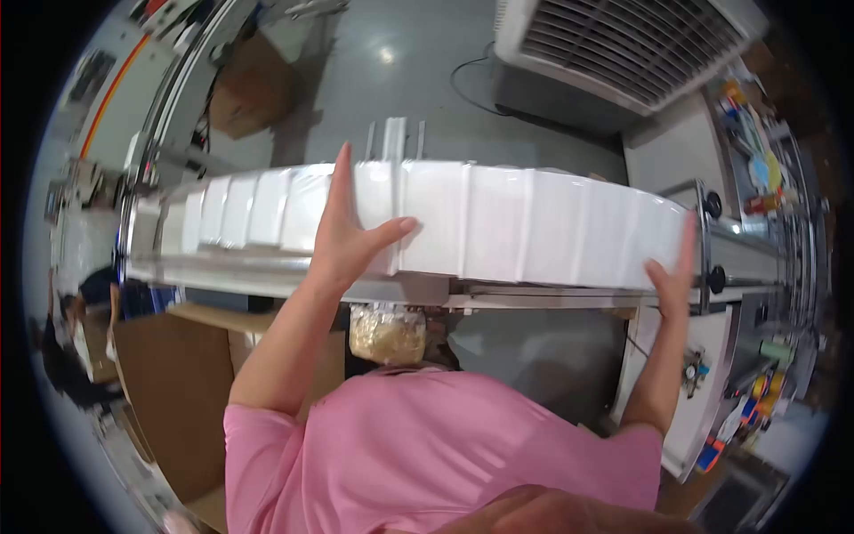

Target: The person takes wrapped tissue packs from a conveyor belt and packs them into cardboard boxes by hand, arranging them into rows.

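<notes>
A long row of white, flat-sided packs [498, 222] with a shiny film-like surface stands side by side across the conveyor. My left hand [347, 240] lies over the row left of its middle, fingers stretched forward and thumb spread to the right across a pack. At the row's right end is my right hand [676, 276], its fingers extended along the last pack and its thumb apart, on the near side. Both hands look open. What the packs contain cannot be seen.
The conveyor's metal rail [222, 269] runs along the near side. An open cardboard box [173, 392] stands at lower left, beside a clear-wrapped yellowish bundle [388, 335]. Black knobs [714, 205] sit at the right. A large vented unit [632, 44] is beyond, and another person [84, 329] is far left.
</notes>
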`<action>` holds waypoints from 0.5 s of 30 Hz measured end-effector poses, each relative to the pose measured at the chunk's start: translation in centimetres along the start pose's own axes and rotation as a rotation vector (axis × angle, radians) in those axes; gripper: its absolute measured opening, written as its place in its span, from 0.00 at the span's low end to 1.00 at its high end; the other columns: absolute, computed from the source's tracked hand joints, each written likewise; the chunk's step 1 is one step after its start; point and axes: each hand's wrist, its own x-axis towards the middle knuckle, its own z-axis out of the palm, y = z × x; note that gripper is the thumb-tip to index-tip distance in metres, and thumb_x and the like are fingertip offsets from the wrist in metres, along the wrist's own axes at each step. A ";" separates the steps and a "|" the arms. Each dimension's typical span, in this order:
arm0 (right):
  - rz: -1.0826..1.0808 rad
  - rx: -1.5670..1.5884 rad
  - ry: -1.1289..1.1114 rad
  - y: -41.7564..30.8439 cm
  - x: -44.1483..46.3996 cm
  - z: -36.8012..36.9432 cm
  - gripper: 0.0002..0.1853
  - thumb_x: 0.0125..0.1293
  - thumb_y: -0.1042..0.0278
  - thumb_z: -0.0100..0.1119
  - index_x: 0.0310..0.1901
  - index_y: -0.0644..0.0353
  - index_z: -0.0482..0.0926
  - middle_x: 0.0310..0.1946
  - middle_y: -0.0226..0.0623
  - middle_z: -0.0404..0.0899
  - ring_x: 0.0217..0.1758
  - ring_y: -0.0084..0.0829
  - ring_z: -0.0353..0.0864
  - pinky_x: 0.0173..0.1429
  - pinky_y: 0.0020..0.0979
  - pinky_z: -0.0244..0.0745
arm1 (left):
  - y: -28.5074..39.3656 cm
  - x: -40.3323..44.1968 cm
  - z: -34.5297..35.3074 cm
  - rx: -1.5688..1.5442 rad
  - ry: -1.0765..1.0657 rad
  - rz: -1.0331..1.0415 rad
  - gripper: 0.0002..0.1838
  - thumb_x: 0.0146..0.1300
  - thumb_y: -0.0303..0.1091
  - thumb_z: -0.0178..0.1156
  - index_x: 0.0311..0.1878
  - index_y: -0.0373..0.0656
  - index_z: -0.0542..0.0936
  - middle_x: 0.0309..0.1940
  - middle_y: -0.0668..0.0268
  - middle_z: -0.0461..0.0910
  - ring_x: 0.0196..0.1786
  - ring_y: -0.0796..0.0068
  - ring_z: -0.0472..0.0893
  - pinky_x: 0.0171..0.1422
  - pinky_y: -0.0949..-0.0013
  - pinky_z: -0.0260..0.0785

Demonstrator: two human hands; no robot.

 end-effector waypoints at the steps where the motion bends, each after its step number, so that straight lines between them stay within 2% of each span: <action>1: -0.062 -0.153 0.013 -0.6 -0.3 -1.5 0.54 0.47 0.53 0.64 0.73 0.65 0.48 0.75 0.43 0.48 0.78 0.36 0.44 0.78 0.35 0.37 | 0.8 -0.4 -0.7 0.017 0.024 0.068 0.61 0.43 0.41 0.76 0.74 0.36 0.45 0.72 0.47 0.51 0.75 0.57 0.52 0.76 0.62 0.46; 3: -0.196 -0.176 0.062 -1.7 -0.4 -3.2 0.52 0.46 0.57 0.62 0.73 0.64 0.48 0.75 0.43 0.47 0.78 0.36 0.43 0.78 0.35 0.35 | 2.3 -1.6 -2.8 -0.004 0.074 0.132 0.63 0.41 0.42 0.76 0.74 0.35 0.44 0.73 0.47 0.51 0.76 0.56 0.51 0.77 0.63 0.44; 5: -0.156 -0.095 0.096 -6.0 -0.2 -2.0 0.52 0.45 0.60 0.59 0.74 0.62 0.48 0.75 0.43 0.47 0.78 0.37 0.44 0.78 0.37 0.35 | 3.0 -3.5 -5.9 -0.034 0.128 0.152 0.65 0.40 0.43 0.77 0.74 0.35 0.43 0.73 0.46 0.50 0.77 0.58 0.48 0.78 0.64 0.41; 7: -0.295 -0.011 0.065 -9.7 0.4 0.9 0.51 0.49 0.56 0.61 0.74 0.61 0.48 0.74 0.46 0.48 0.77 0.39 0.46 0.77 0.38 0.38 | 2.7 -6.2 -9.7 0.079 0.241 0.190 0.65 0.40 0.41 0.77 0.75 0.38 0.41 0.70 0.46 0.55 0.73 0.56 0.57 0.75 0.62 0.51; 9: -0.351 0.071 -0.008 -12.3 1.0 5.1 0.51 0.53 0.48 0.61 0.74 0.61 0.47 0.73 0.48 0.48 0.76 0.40 0.46 0.76 0.38 0.40 | -0.3 -8.9 -13.7 -0.066 0.274 0.270 0.70 0.42 0.38 0.79 0.74 0.39 0.32 0.75 0.47 0.35 0.78 0.62 0.34 0.78 0.65 0.28; 11: -0.456 0.102 -0.071 -15.6 0.9 9.3 0.53 0.55 0.39 0.60 0.74 0.61 0.47 0.73 0.50 0.48 0.76 0.41 0.47 0.75 0.38 0.42 | 2.7 -14.0 -17.6 -0.003 0.460 0.148 0.71 0.41 0.38 0.79 0.74 0.36 0.31 0.75 0.47 0.35 0.78 0.59 0.39 0.78 0.63 0.33; 12: -0.535 0.102 -0.101 -17.6 0.8 12.2 0.54 0.55 0.35 0.59 0.74 0.61 0.47 0.73 0.51 0.48 0.76 0.41 0.47 0.75 0.39 0.43 | 2.6 -16.3 -19.5 -0.183 0.540 0.103 0.71 0.41 0.40 0.79 0.74 0.36 0.31 0.75 0.47 0.36 0.77 0.58 0.41 0.78 0.63 0.35; 14: -0.622 0.108 -0.183 -22.7 -0.6 17.7 0.59 0.53 0.25 0.56 0.74 0.61 0.46 0.73 0.49 0.48 0.75 0.40 0.48 0.75 0.39 0.43 | 1.2 -22.2 -23.6 -0.104 0.682 0.015 0.71 0.42 0.47 0.78 0.74 0.35 0.32 0.74 0.45 0.41 0.76 0.54 0.49 0.76 0.61 0.45; 15: -0.661 0.161 -0.249 -24.7 -1.3 20.4 0.59 0.52 0.25 0.57 0.74 0.62 0.46 0.73 0.49 0.48 0.75 0.40 0.48 0.75 0.39 0.43 | -0.2 -25.8 -25.3 -0.102 0.756 -0.034 0.69 0.41 0.43 0.78 0.74 0.38 0.35 0.71 0.45 0.47 0.72 0.55 0.56 0.73 0.61 0.51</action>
